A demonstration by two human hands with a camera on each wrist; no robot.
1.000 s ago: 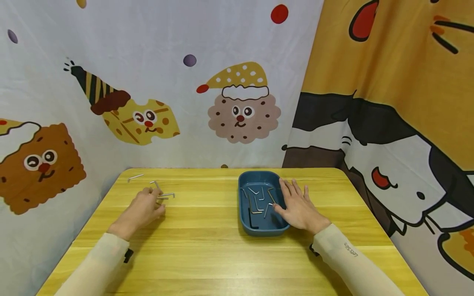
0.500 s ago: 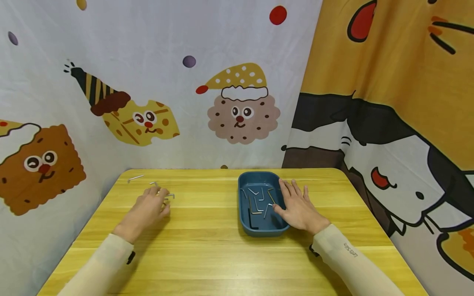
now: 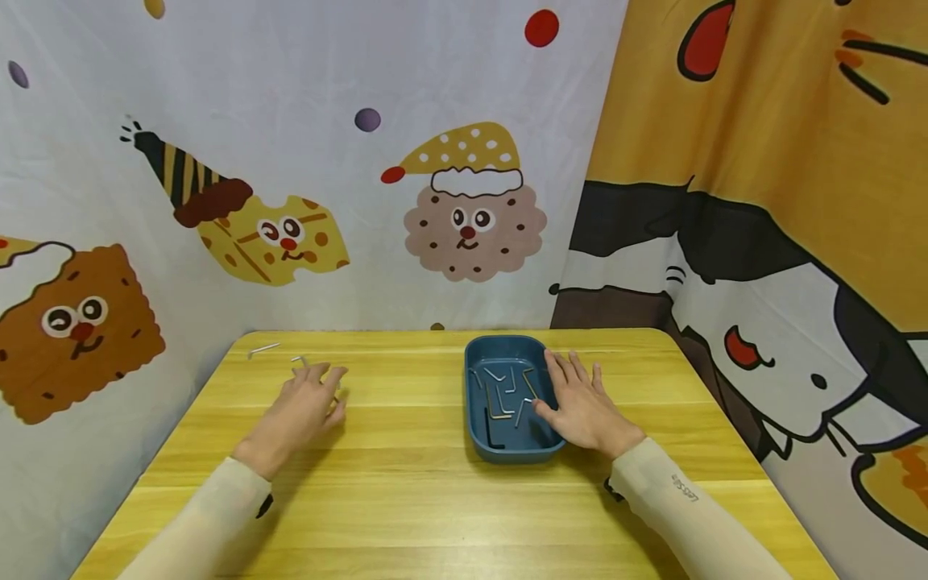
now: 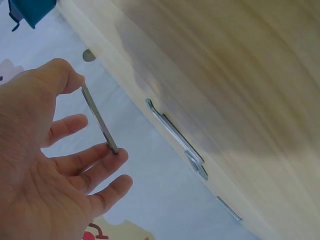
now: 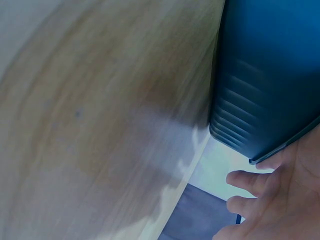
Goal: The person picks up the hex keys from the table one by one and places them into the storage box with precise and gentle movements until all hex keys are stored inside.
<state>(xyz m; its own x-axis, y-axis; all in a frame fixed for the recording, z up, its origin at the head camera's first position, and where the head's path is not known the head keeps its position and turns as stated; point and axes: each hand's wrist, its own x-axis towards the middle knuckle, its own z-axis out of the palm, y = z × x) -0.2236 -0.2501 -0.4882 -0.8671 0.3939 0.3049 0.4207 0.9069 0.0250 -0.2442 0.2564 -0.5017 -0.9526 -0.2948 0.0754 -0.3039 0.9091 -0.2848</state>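
Observation:
My left hand [image 3: 293, 415] is over the left part of the table, raised above it. In the left wrist view it pinches a silver hex key [image 4: 98, 117] between the thumb and fingertips, the key spanning the gap between them. Beyond it lie more hex keys on the wood, one long silver hex key [image 4: 175, 131] among them. On the right, my right hand [image 3: 586, 411] rests with straight fingers along the right rim of a blue tray [image 3: 511, 456]. Several L-shaped hex keys lie inside, including a black hex key [image 3: 490, 431] near the front.
A hex key [image 3: 263, 350] lies near the table's back left corner. The wooden table [image 3: 406, 515] ends at the back against a white curtain [image 3: 290, 72] with cartoon prints; an orange and black patterned curtain [image 3: 652, 97] hangs on the right.
My left hand has moved to the right and lifted from the loose hex keys, now with one pinched in it. The right hand has stayed at the tray's rim.

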